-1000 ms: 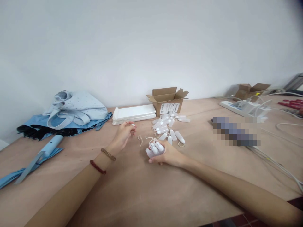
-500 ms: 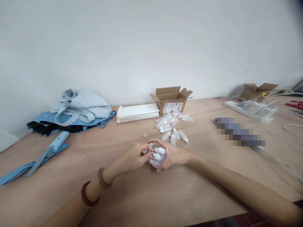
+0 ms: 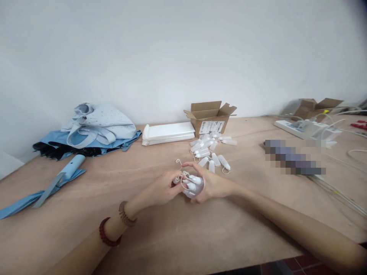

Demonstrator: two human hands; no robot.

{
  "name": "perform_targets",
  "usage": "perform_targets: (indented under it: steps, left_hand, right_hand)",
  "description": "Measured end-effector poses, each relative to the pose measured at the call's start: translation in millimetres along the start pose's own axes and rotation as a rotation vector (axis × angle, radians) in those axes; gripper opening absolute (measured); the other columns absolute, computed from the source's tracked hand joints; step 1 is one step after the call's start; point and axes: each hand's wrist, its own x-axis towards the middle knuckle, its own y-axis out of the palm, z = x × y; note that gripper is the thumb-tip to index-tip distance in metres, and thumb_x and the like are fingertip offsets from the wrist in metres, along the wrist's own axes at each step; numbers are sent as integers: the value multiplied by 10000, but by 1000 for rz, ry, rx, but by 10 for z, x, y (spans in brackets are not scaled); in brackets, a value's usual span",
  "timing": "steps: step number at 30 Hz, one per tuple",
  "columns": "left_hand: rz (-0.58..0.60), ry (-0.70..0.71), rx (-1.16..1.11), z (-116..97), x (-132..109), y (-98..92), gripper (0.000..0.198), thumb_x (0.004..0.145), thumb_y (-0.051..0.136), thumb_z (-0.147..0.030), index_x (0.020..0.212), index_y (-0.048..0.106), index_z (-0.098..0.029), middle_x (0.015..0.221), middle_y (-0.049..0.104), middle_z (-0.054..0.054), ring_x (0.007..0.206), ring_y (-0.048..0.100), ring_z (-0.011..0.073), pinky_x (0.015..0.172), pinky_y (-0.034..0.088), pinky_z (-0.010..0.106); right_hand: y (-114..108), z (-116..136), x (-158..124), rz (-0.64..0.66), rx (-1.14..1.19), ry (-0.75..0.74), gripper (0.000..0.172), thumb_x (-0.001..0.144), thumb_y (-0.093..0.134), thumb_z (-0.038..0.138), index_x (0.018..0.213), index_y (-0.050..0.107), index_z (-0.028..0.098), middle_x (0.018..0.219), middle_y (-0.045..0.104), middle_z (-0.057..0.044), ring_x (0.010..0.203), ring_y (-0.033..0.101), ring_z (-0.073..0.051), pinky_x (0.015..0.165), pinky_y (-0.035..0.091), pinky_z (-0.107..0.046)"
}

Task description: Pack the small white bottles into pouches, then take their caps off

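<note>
On the plywood counter [image 3: 172,236], the right hand [image 3: 213,184] was clenched around a bunch of small white plastic bottles [image 3: 195,186] trailing thin looped cords [image 3: 179,165], while the left hand [image 3: 160,189] met it at the cords, its grip hidden. More smooth translucent bottles [image 3: 206,149] lay loose in a heap before an open cardboard box [image 3: 209,119]
</note>
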Motion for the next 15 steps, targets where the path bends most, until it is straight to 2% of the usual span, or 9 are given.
perform_targets:
  steps: [4,6,10,15]
  left_hand:
    - [-76,-62,22,20,14,60,403,910,372,-416,612,466,-161,566,437,-39,531,344,93,501,247,231]
    - [-66,-78,-3,16,22,55,383,893,403,-435,637,491,-163,572,432,-40,531,336,94,494,243,228]
    - [-21,-9,-38,-6,28,17,256,843,498,-403,772,562,-165,669,513,-22,581,390,103,522,288,220]
    - [-21,-76,-59,35,48,52,373,885,396,-394,643,543,-152,585,482,-16,543,374,105,509,271,232]
  right_hand:
    - [-9,14,-20,-43,-14,-33,913,591,767,188,1336,245,273,954,595,-2,818,605,-165,684,484,-266]
    - [-11,19,-30,-51,-20,-36,906,598,760,184,1338,244,273,960,599,-5,826,605,-170,690,482,-270]
    - [-12,28,-44,-29,-37,-27,898,613,745,184,1351,239,266,938,606,0,814,603,-172,690,475,-272]
    - [-1,36,-52,-29,-64,-35,926,596,761,197,1356,236,255,963,611,-10,845,599,-177,724,471,-283]
